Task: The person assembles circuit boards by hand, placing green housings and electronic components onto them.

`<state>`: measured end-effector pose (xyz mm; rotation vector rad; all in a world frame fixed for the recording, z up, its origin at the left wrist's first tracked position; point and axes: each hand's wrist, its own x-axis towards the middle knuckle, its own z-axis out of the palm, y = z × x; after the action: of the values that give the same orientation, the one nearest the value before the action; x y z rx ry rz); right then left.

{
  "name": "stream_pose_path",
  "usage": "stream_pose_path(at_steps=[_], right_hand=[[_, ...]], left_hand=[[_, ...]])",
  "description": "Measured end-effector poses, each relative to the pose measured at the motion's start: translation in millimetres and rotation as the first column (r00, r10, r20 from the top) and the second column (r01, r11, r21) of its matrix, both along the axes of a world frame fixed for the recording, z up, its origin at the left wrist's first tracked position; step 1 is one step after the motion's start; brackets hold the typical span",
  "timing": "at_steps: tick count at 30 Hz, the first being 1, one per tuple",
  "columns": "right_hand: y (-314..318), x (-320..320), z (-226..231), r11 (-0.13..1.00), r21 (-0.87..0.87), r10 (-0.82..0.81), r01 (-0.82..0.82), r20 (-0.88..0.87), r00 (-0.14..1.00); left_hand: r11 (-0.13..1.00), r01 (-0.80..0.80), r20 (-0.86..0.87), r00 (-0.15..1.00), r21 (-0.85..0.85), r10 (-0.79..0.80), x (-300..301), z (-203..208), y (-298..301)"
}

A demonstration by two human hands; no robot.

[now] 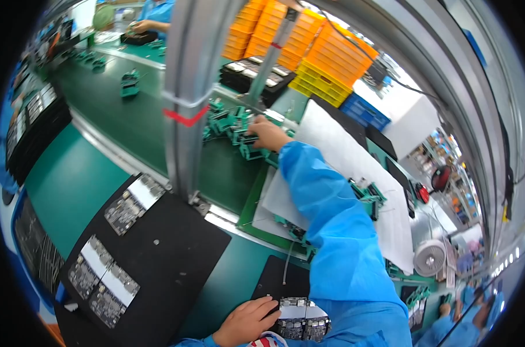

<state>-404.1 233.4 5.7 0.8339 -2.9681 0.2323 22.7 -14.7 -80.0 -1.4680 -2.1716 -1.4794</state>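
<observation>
My right hand [269, 134] is stretched far forward, its fingers curled onto a green plastic fixture [239, 136] in a tangled heap on the dark green conveyor belt. The fingertips partly cover what they grip. Near the lower edge, my left hand [248, 321] rests flat, fingers out, beside a circuit board [292, 319] with white strips. That board lies on a small black mat [283, 276], partly hidden by my right sleeve. More circuit boards [107, 282] with white strips lie on a larger black mat [175, 246] to the left.
An upright metal post [184, 150] with red tape stands left of my right arm. White foam sheeting [346, 156] lies right of the belt, with more green fixtures [369, 196] on it. Orange crates [274, 32] are stacked behind. A person's hand [141, 26] is at the far left.
</observation>
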Motion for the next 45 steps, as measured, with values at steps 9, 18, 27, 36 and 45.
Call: stream_pose_path(at_steps=[9,18,27,36,45], right_hand=[[29.6,24.8,88.3,0.877,-0.481,-0.166,-0.013,-0.329,0.929],[191.3,169.1,198.6,0.877,0.046,-0.453,0.479,-0.256,0.854],[303.9,270.9,148.3,0.508,0.225,-0.841,0.831,0.340,0.422],[176.4,179.9,176.6,0.924,0.246,-0.255,0.292,-0.171,0.952],[15.0,35.7,64.7,0.958,0.284,0.053,-0.034,-0.060,0.997]], left_hand=[[0.995,0.005,0.025,1.000,-0.098,-0.002,-0.4,9.4,2.4],[0.981,0.077,0.128,0.990,-0.180,-0.055,-5.3,38.1,-7.7],[0.988,0.039,0.084,0.996,-0.147,-0.027,-1.6,34.4,-10.4],[0.993,0.044,0.086,0.996,-0.113,-0.035,-3.2,35.3,-5.7],[0.994,0.061,0.073,0.996,-0.096,-0.054,-1.3,24.5,-4.5]])
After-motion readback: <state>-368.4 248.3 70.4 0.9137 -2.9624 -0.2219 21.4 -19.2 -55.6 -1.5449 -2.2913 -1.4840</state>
